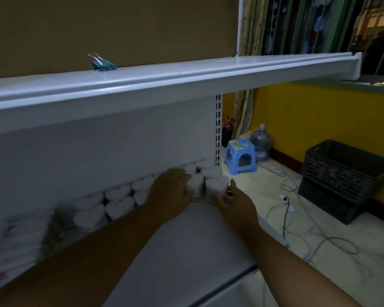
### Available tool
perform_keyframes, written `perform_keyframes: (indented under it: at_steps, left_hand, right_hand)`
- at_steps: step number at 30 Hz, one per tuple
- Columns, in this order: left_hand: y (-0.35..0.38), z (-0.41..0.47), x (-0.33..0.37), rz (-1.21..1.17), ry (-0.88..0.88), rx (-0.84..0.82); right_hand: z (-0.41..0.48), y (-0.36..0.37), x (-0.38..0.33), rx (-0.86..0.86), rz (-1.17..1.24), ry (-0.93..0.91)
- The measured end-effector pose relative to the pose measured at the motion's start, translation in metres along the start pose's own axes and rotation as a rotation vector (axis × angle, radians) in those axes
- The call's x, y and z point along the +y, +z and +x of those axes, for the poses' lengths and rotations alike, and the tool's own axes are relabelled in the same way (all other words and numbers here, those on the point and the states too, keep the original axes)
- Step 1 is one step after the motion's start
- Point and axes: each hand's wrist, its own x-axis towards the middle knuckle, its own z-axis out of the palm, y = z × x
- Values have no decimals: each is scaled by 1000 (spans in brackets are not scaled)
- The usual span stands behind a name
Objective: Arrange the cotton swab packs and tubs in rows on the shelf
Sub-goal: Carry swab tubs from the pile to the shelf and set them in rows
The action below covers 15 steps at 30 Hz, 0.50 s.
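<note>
Dim room with a yellow wall (319,111) and a pale tiled floor (364,262); in front, a white shelf unit. On the floor to the right: a blue stool (239,158), a large water bottle (261,142) just behind it, a black crate (341,180) against the wall, loose cables (308,231) trailing between them. Striped curtain (246,29) at top right. On the upper shelf (164,85), a blue binder clip (103,64), with brown cardboard (120,29) standing behind.

On the lower shelf (186,244), white heart-shaped tubs (118,193) lined up in rows along the back panel, lids up, touching one another, reaching as far as the slotted upright (218,129) at the right end. Further left, stacked white packs (20,235), too blurred to make out.

Both arms stretched in from below toward the right end of the rows. Left hand (169,189) palm down at the left-hand tub (196,183), fingers curled over its near side, gripping it. Right hand (235,202) at the right-hand tub (216,185), fingers (218,199) wrapped round its lower front, thumb raised just beside its right edge, holding it. The two tubs upright, just beside each other at the front of the rows, near the shelf's right edge.
</note>
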Motion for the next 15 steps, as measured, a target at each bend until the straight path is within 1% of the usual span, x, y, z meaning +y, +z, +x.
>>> perform_keyframes:
  at_steps: [3, 5, 7, 10, 12, 13, 15]
  left_hand:
    - [-16, -18, -18, 31, -31, -91]
    - [-31, -35, -32, 68, -39, -168]
    - [-51, -54, -46, 91, -61, -240]
    - [-89, -83, -69, 171, -89, -304]
    - [-117, -108, -86, 170, -147, -334]
    - [-131, -124, -96, 180, -179, -345]
    - [-161, -162, -121, 255, -236, -363]
  right_hand:
    - [-7, -6, -7, 24, -33, 32]
    - [-17, -10, -10, 133, -90, 45]
    - [-32, -13, -19, 247, -110, -7]
    - [-55, -10, -49, 343, -114, -184]
    - [-69, -4, -82, 312, -151, -298]
    - [-75, 1, -102, 245, -184, -348]
    - [-92, 18, -145, -1, -314, -447]
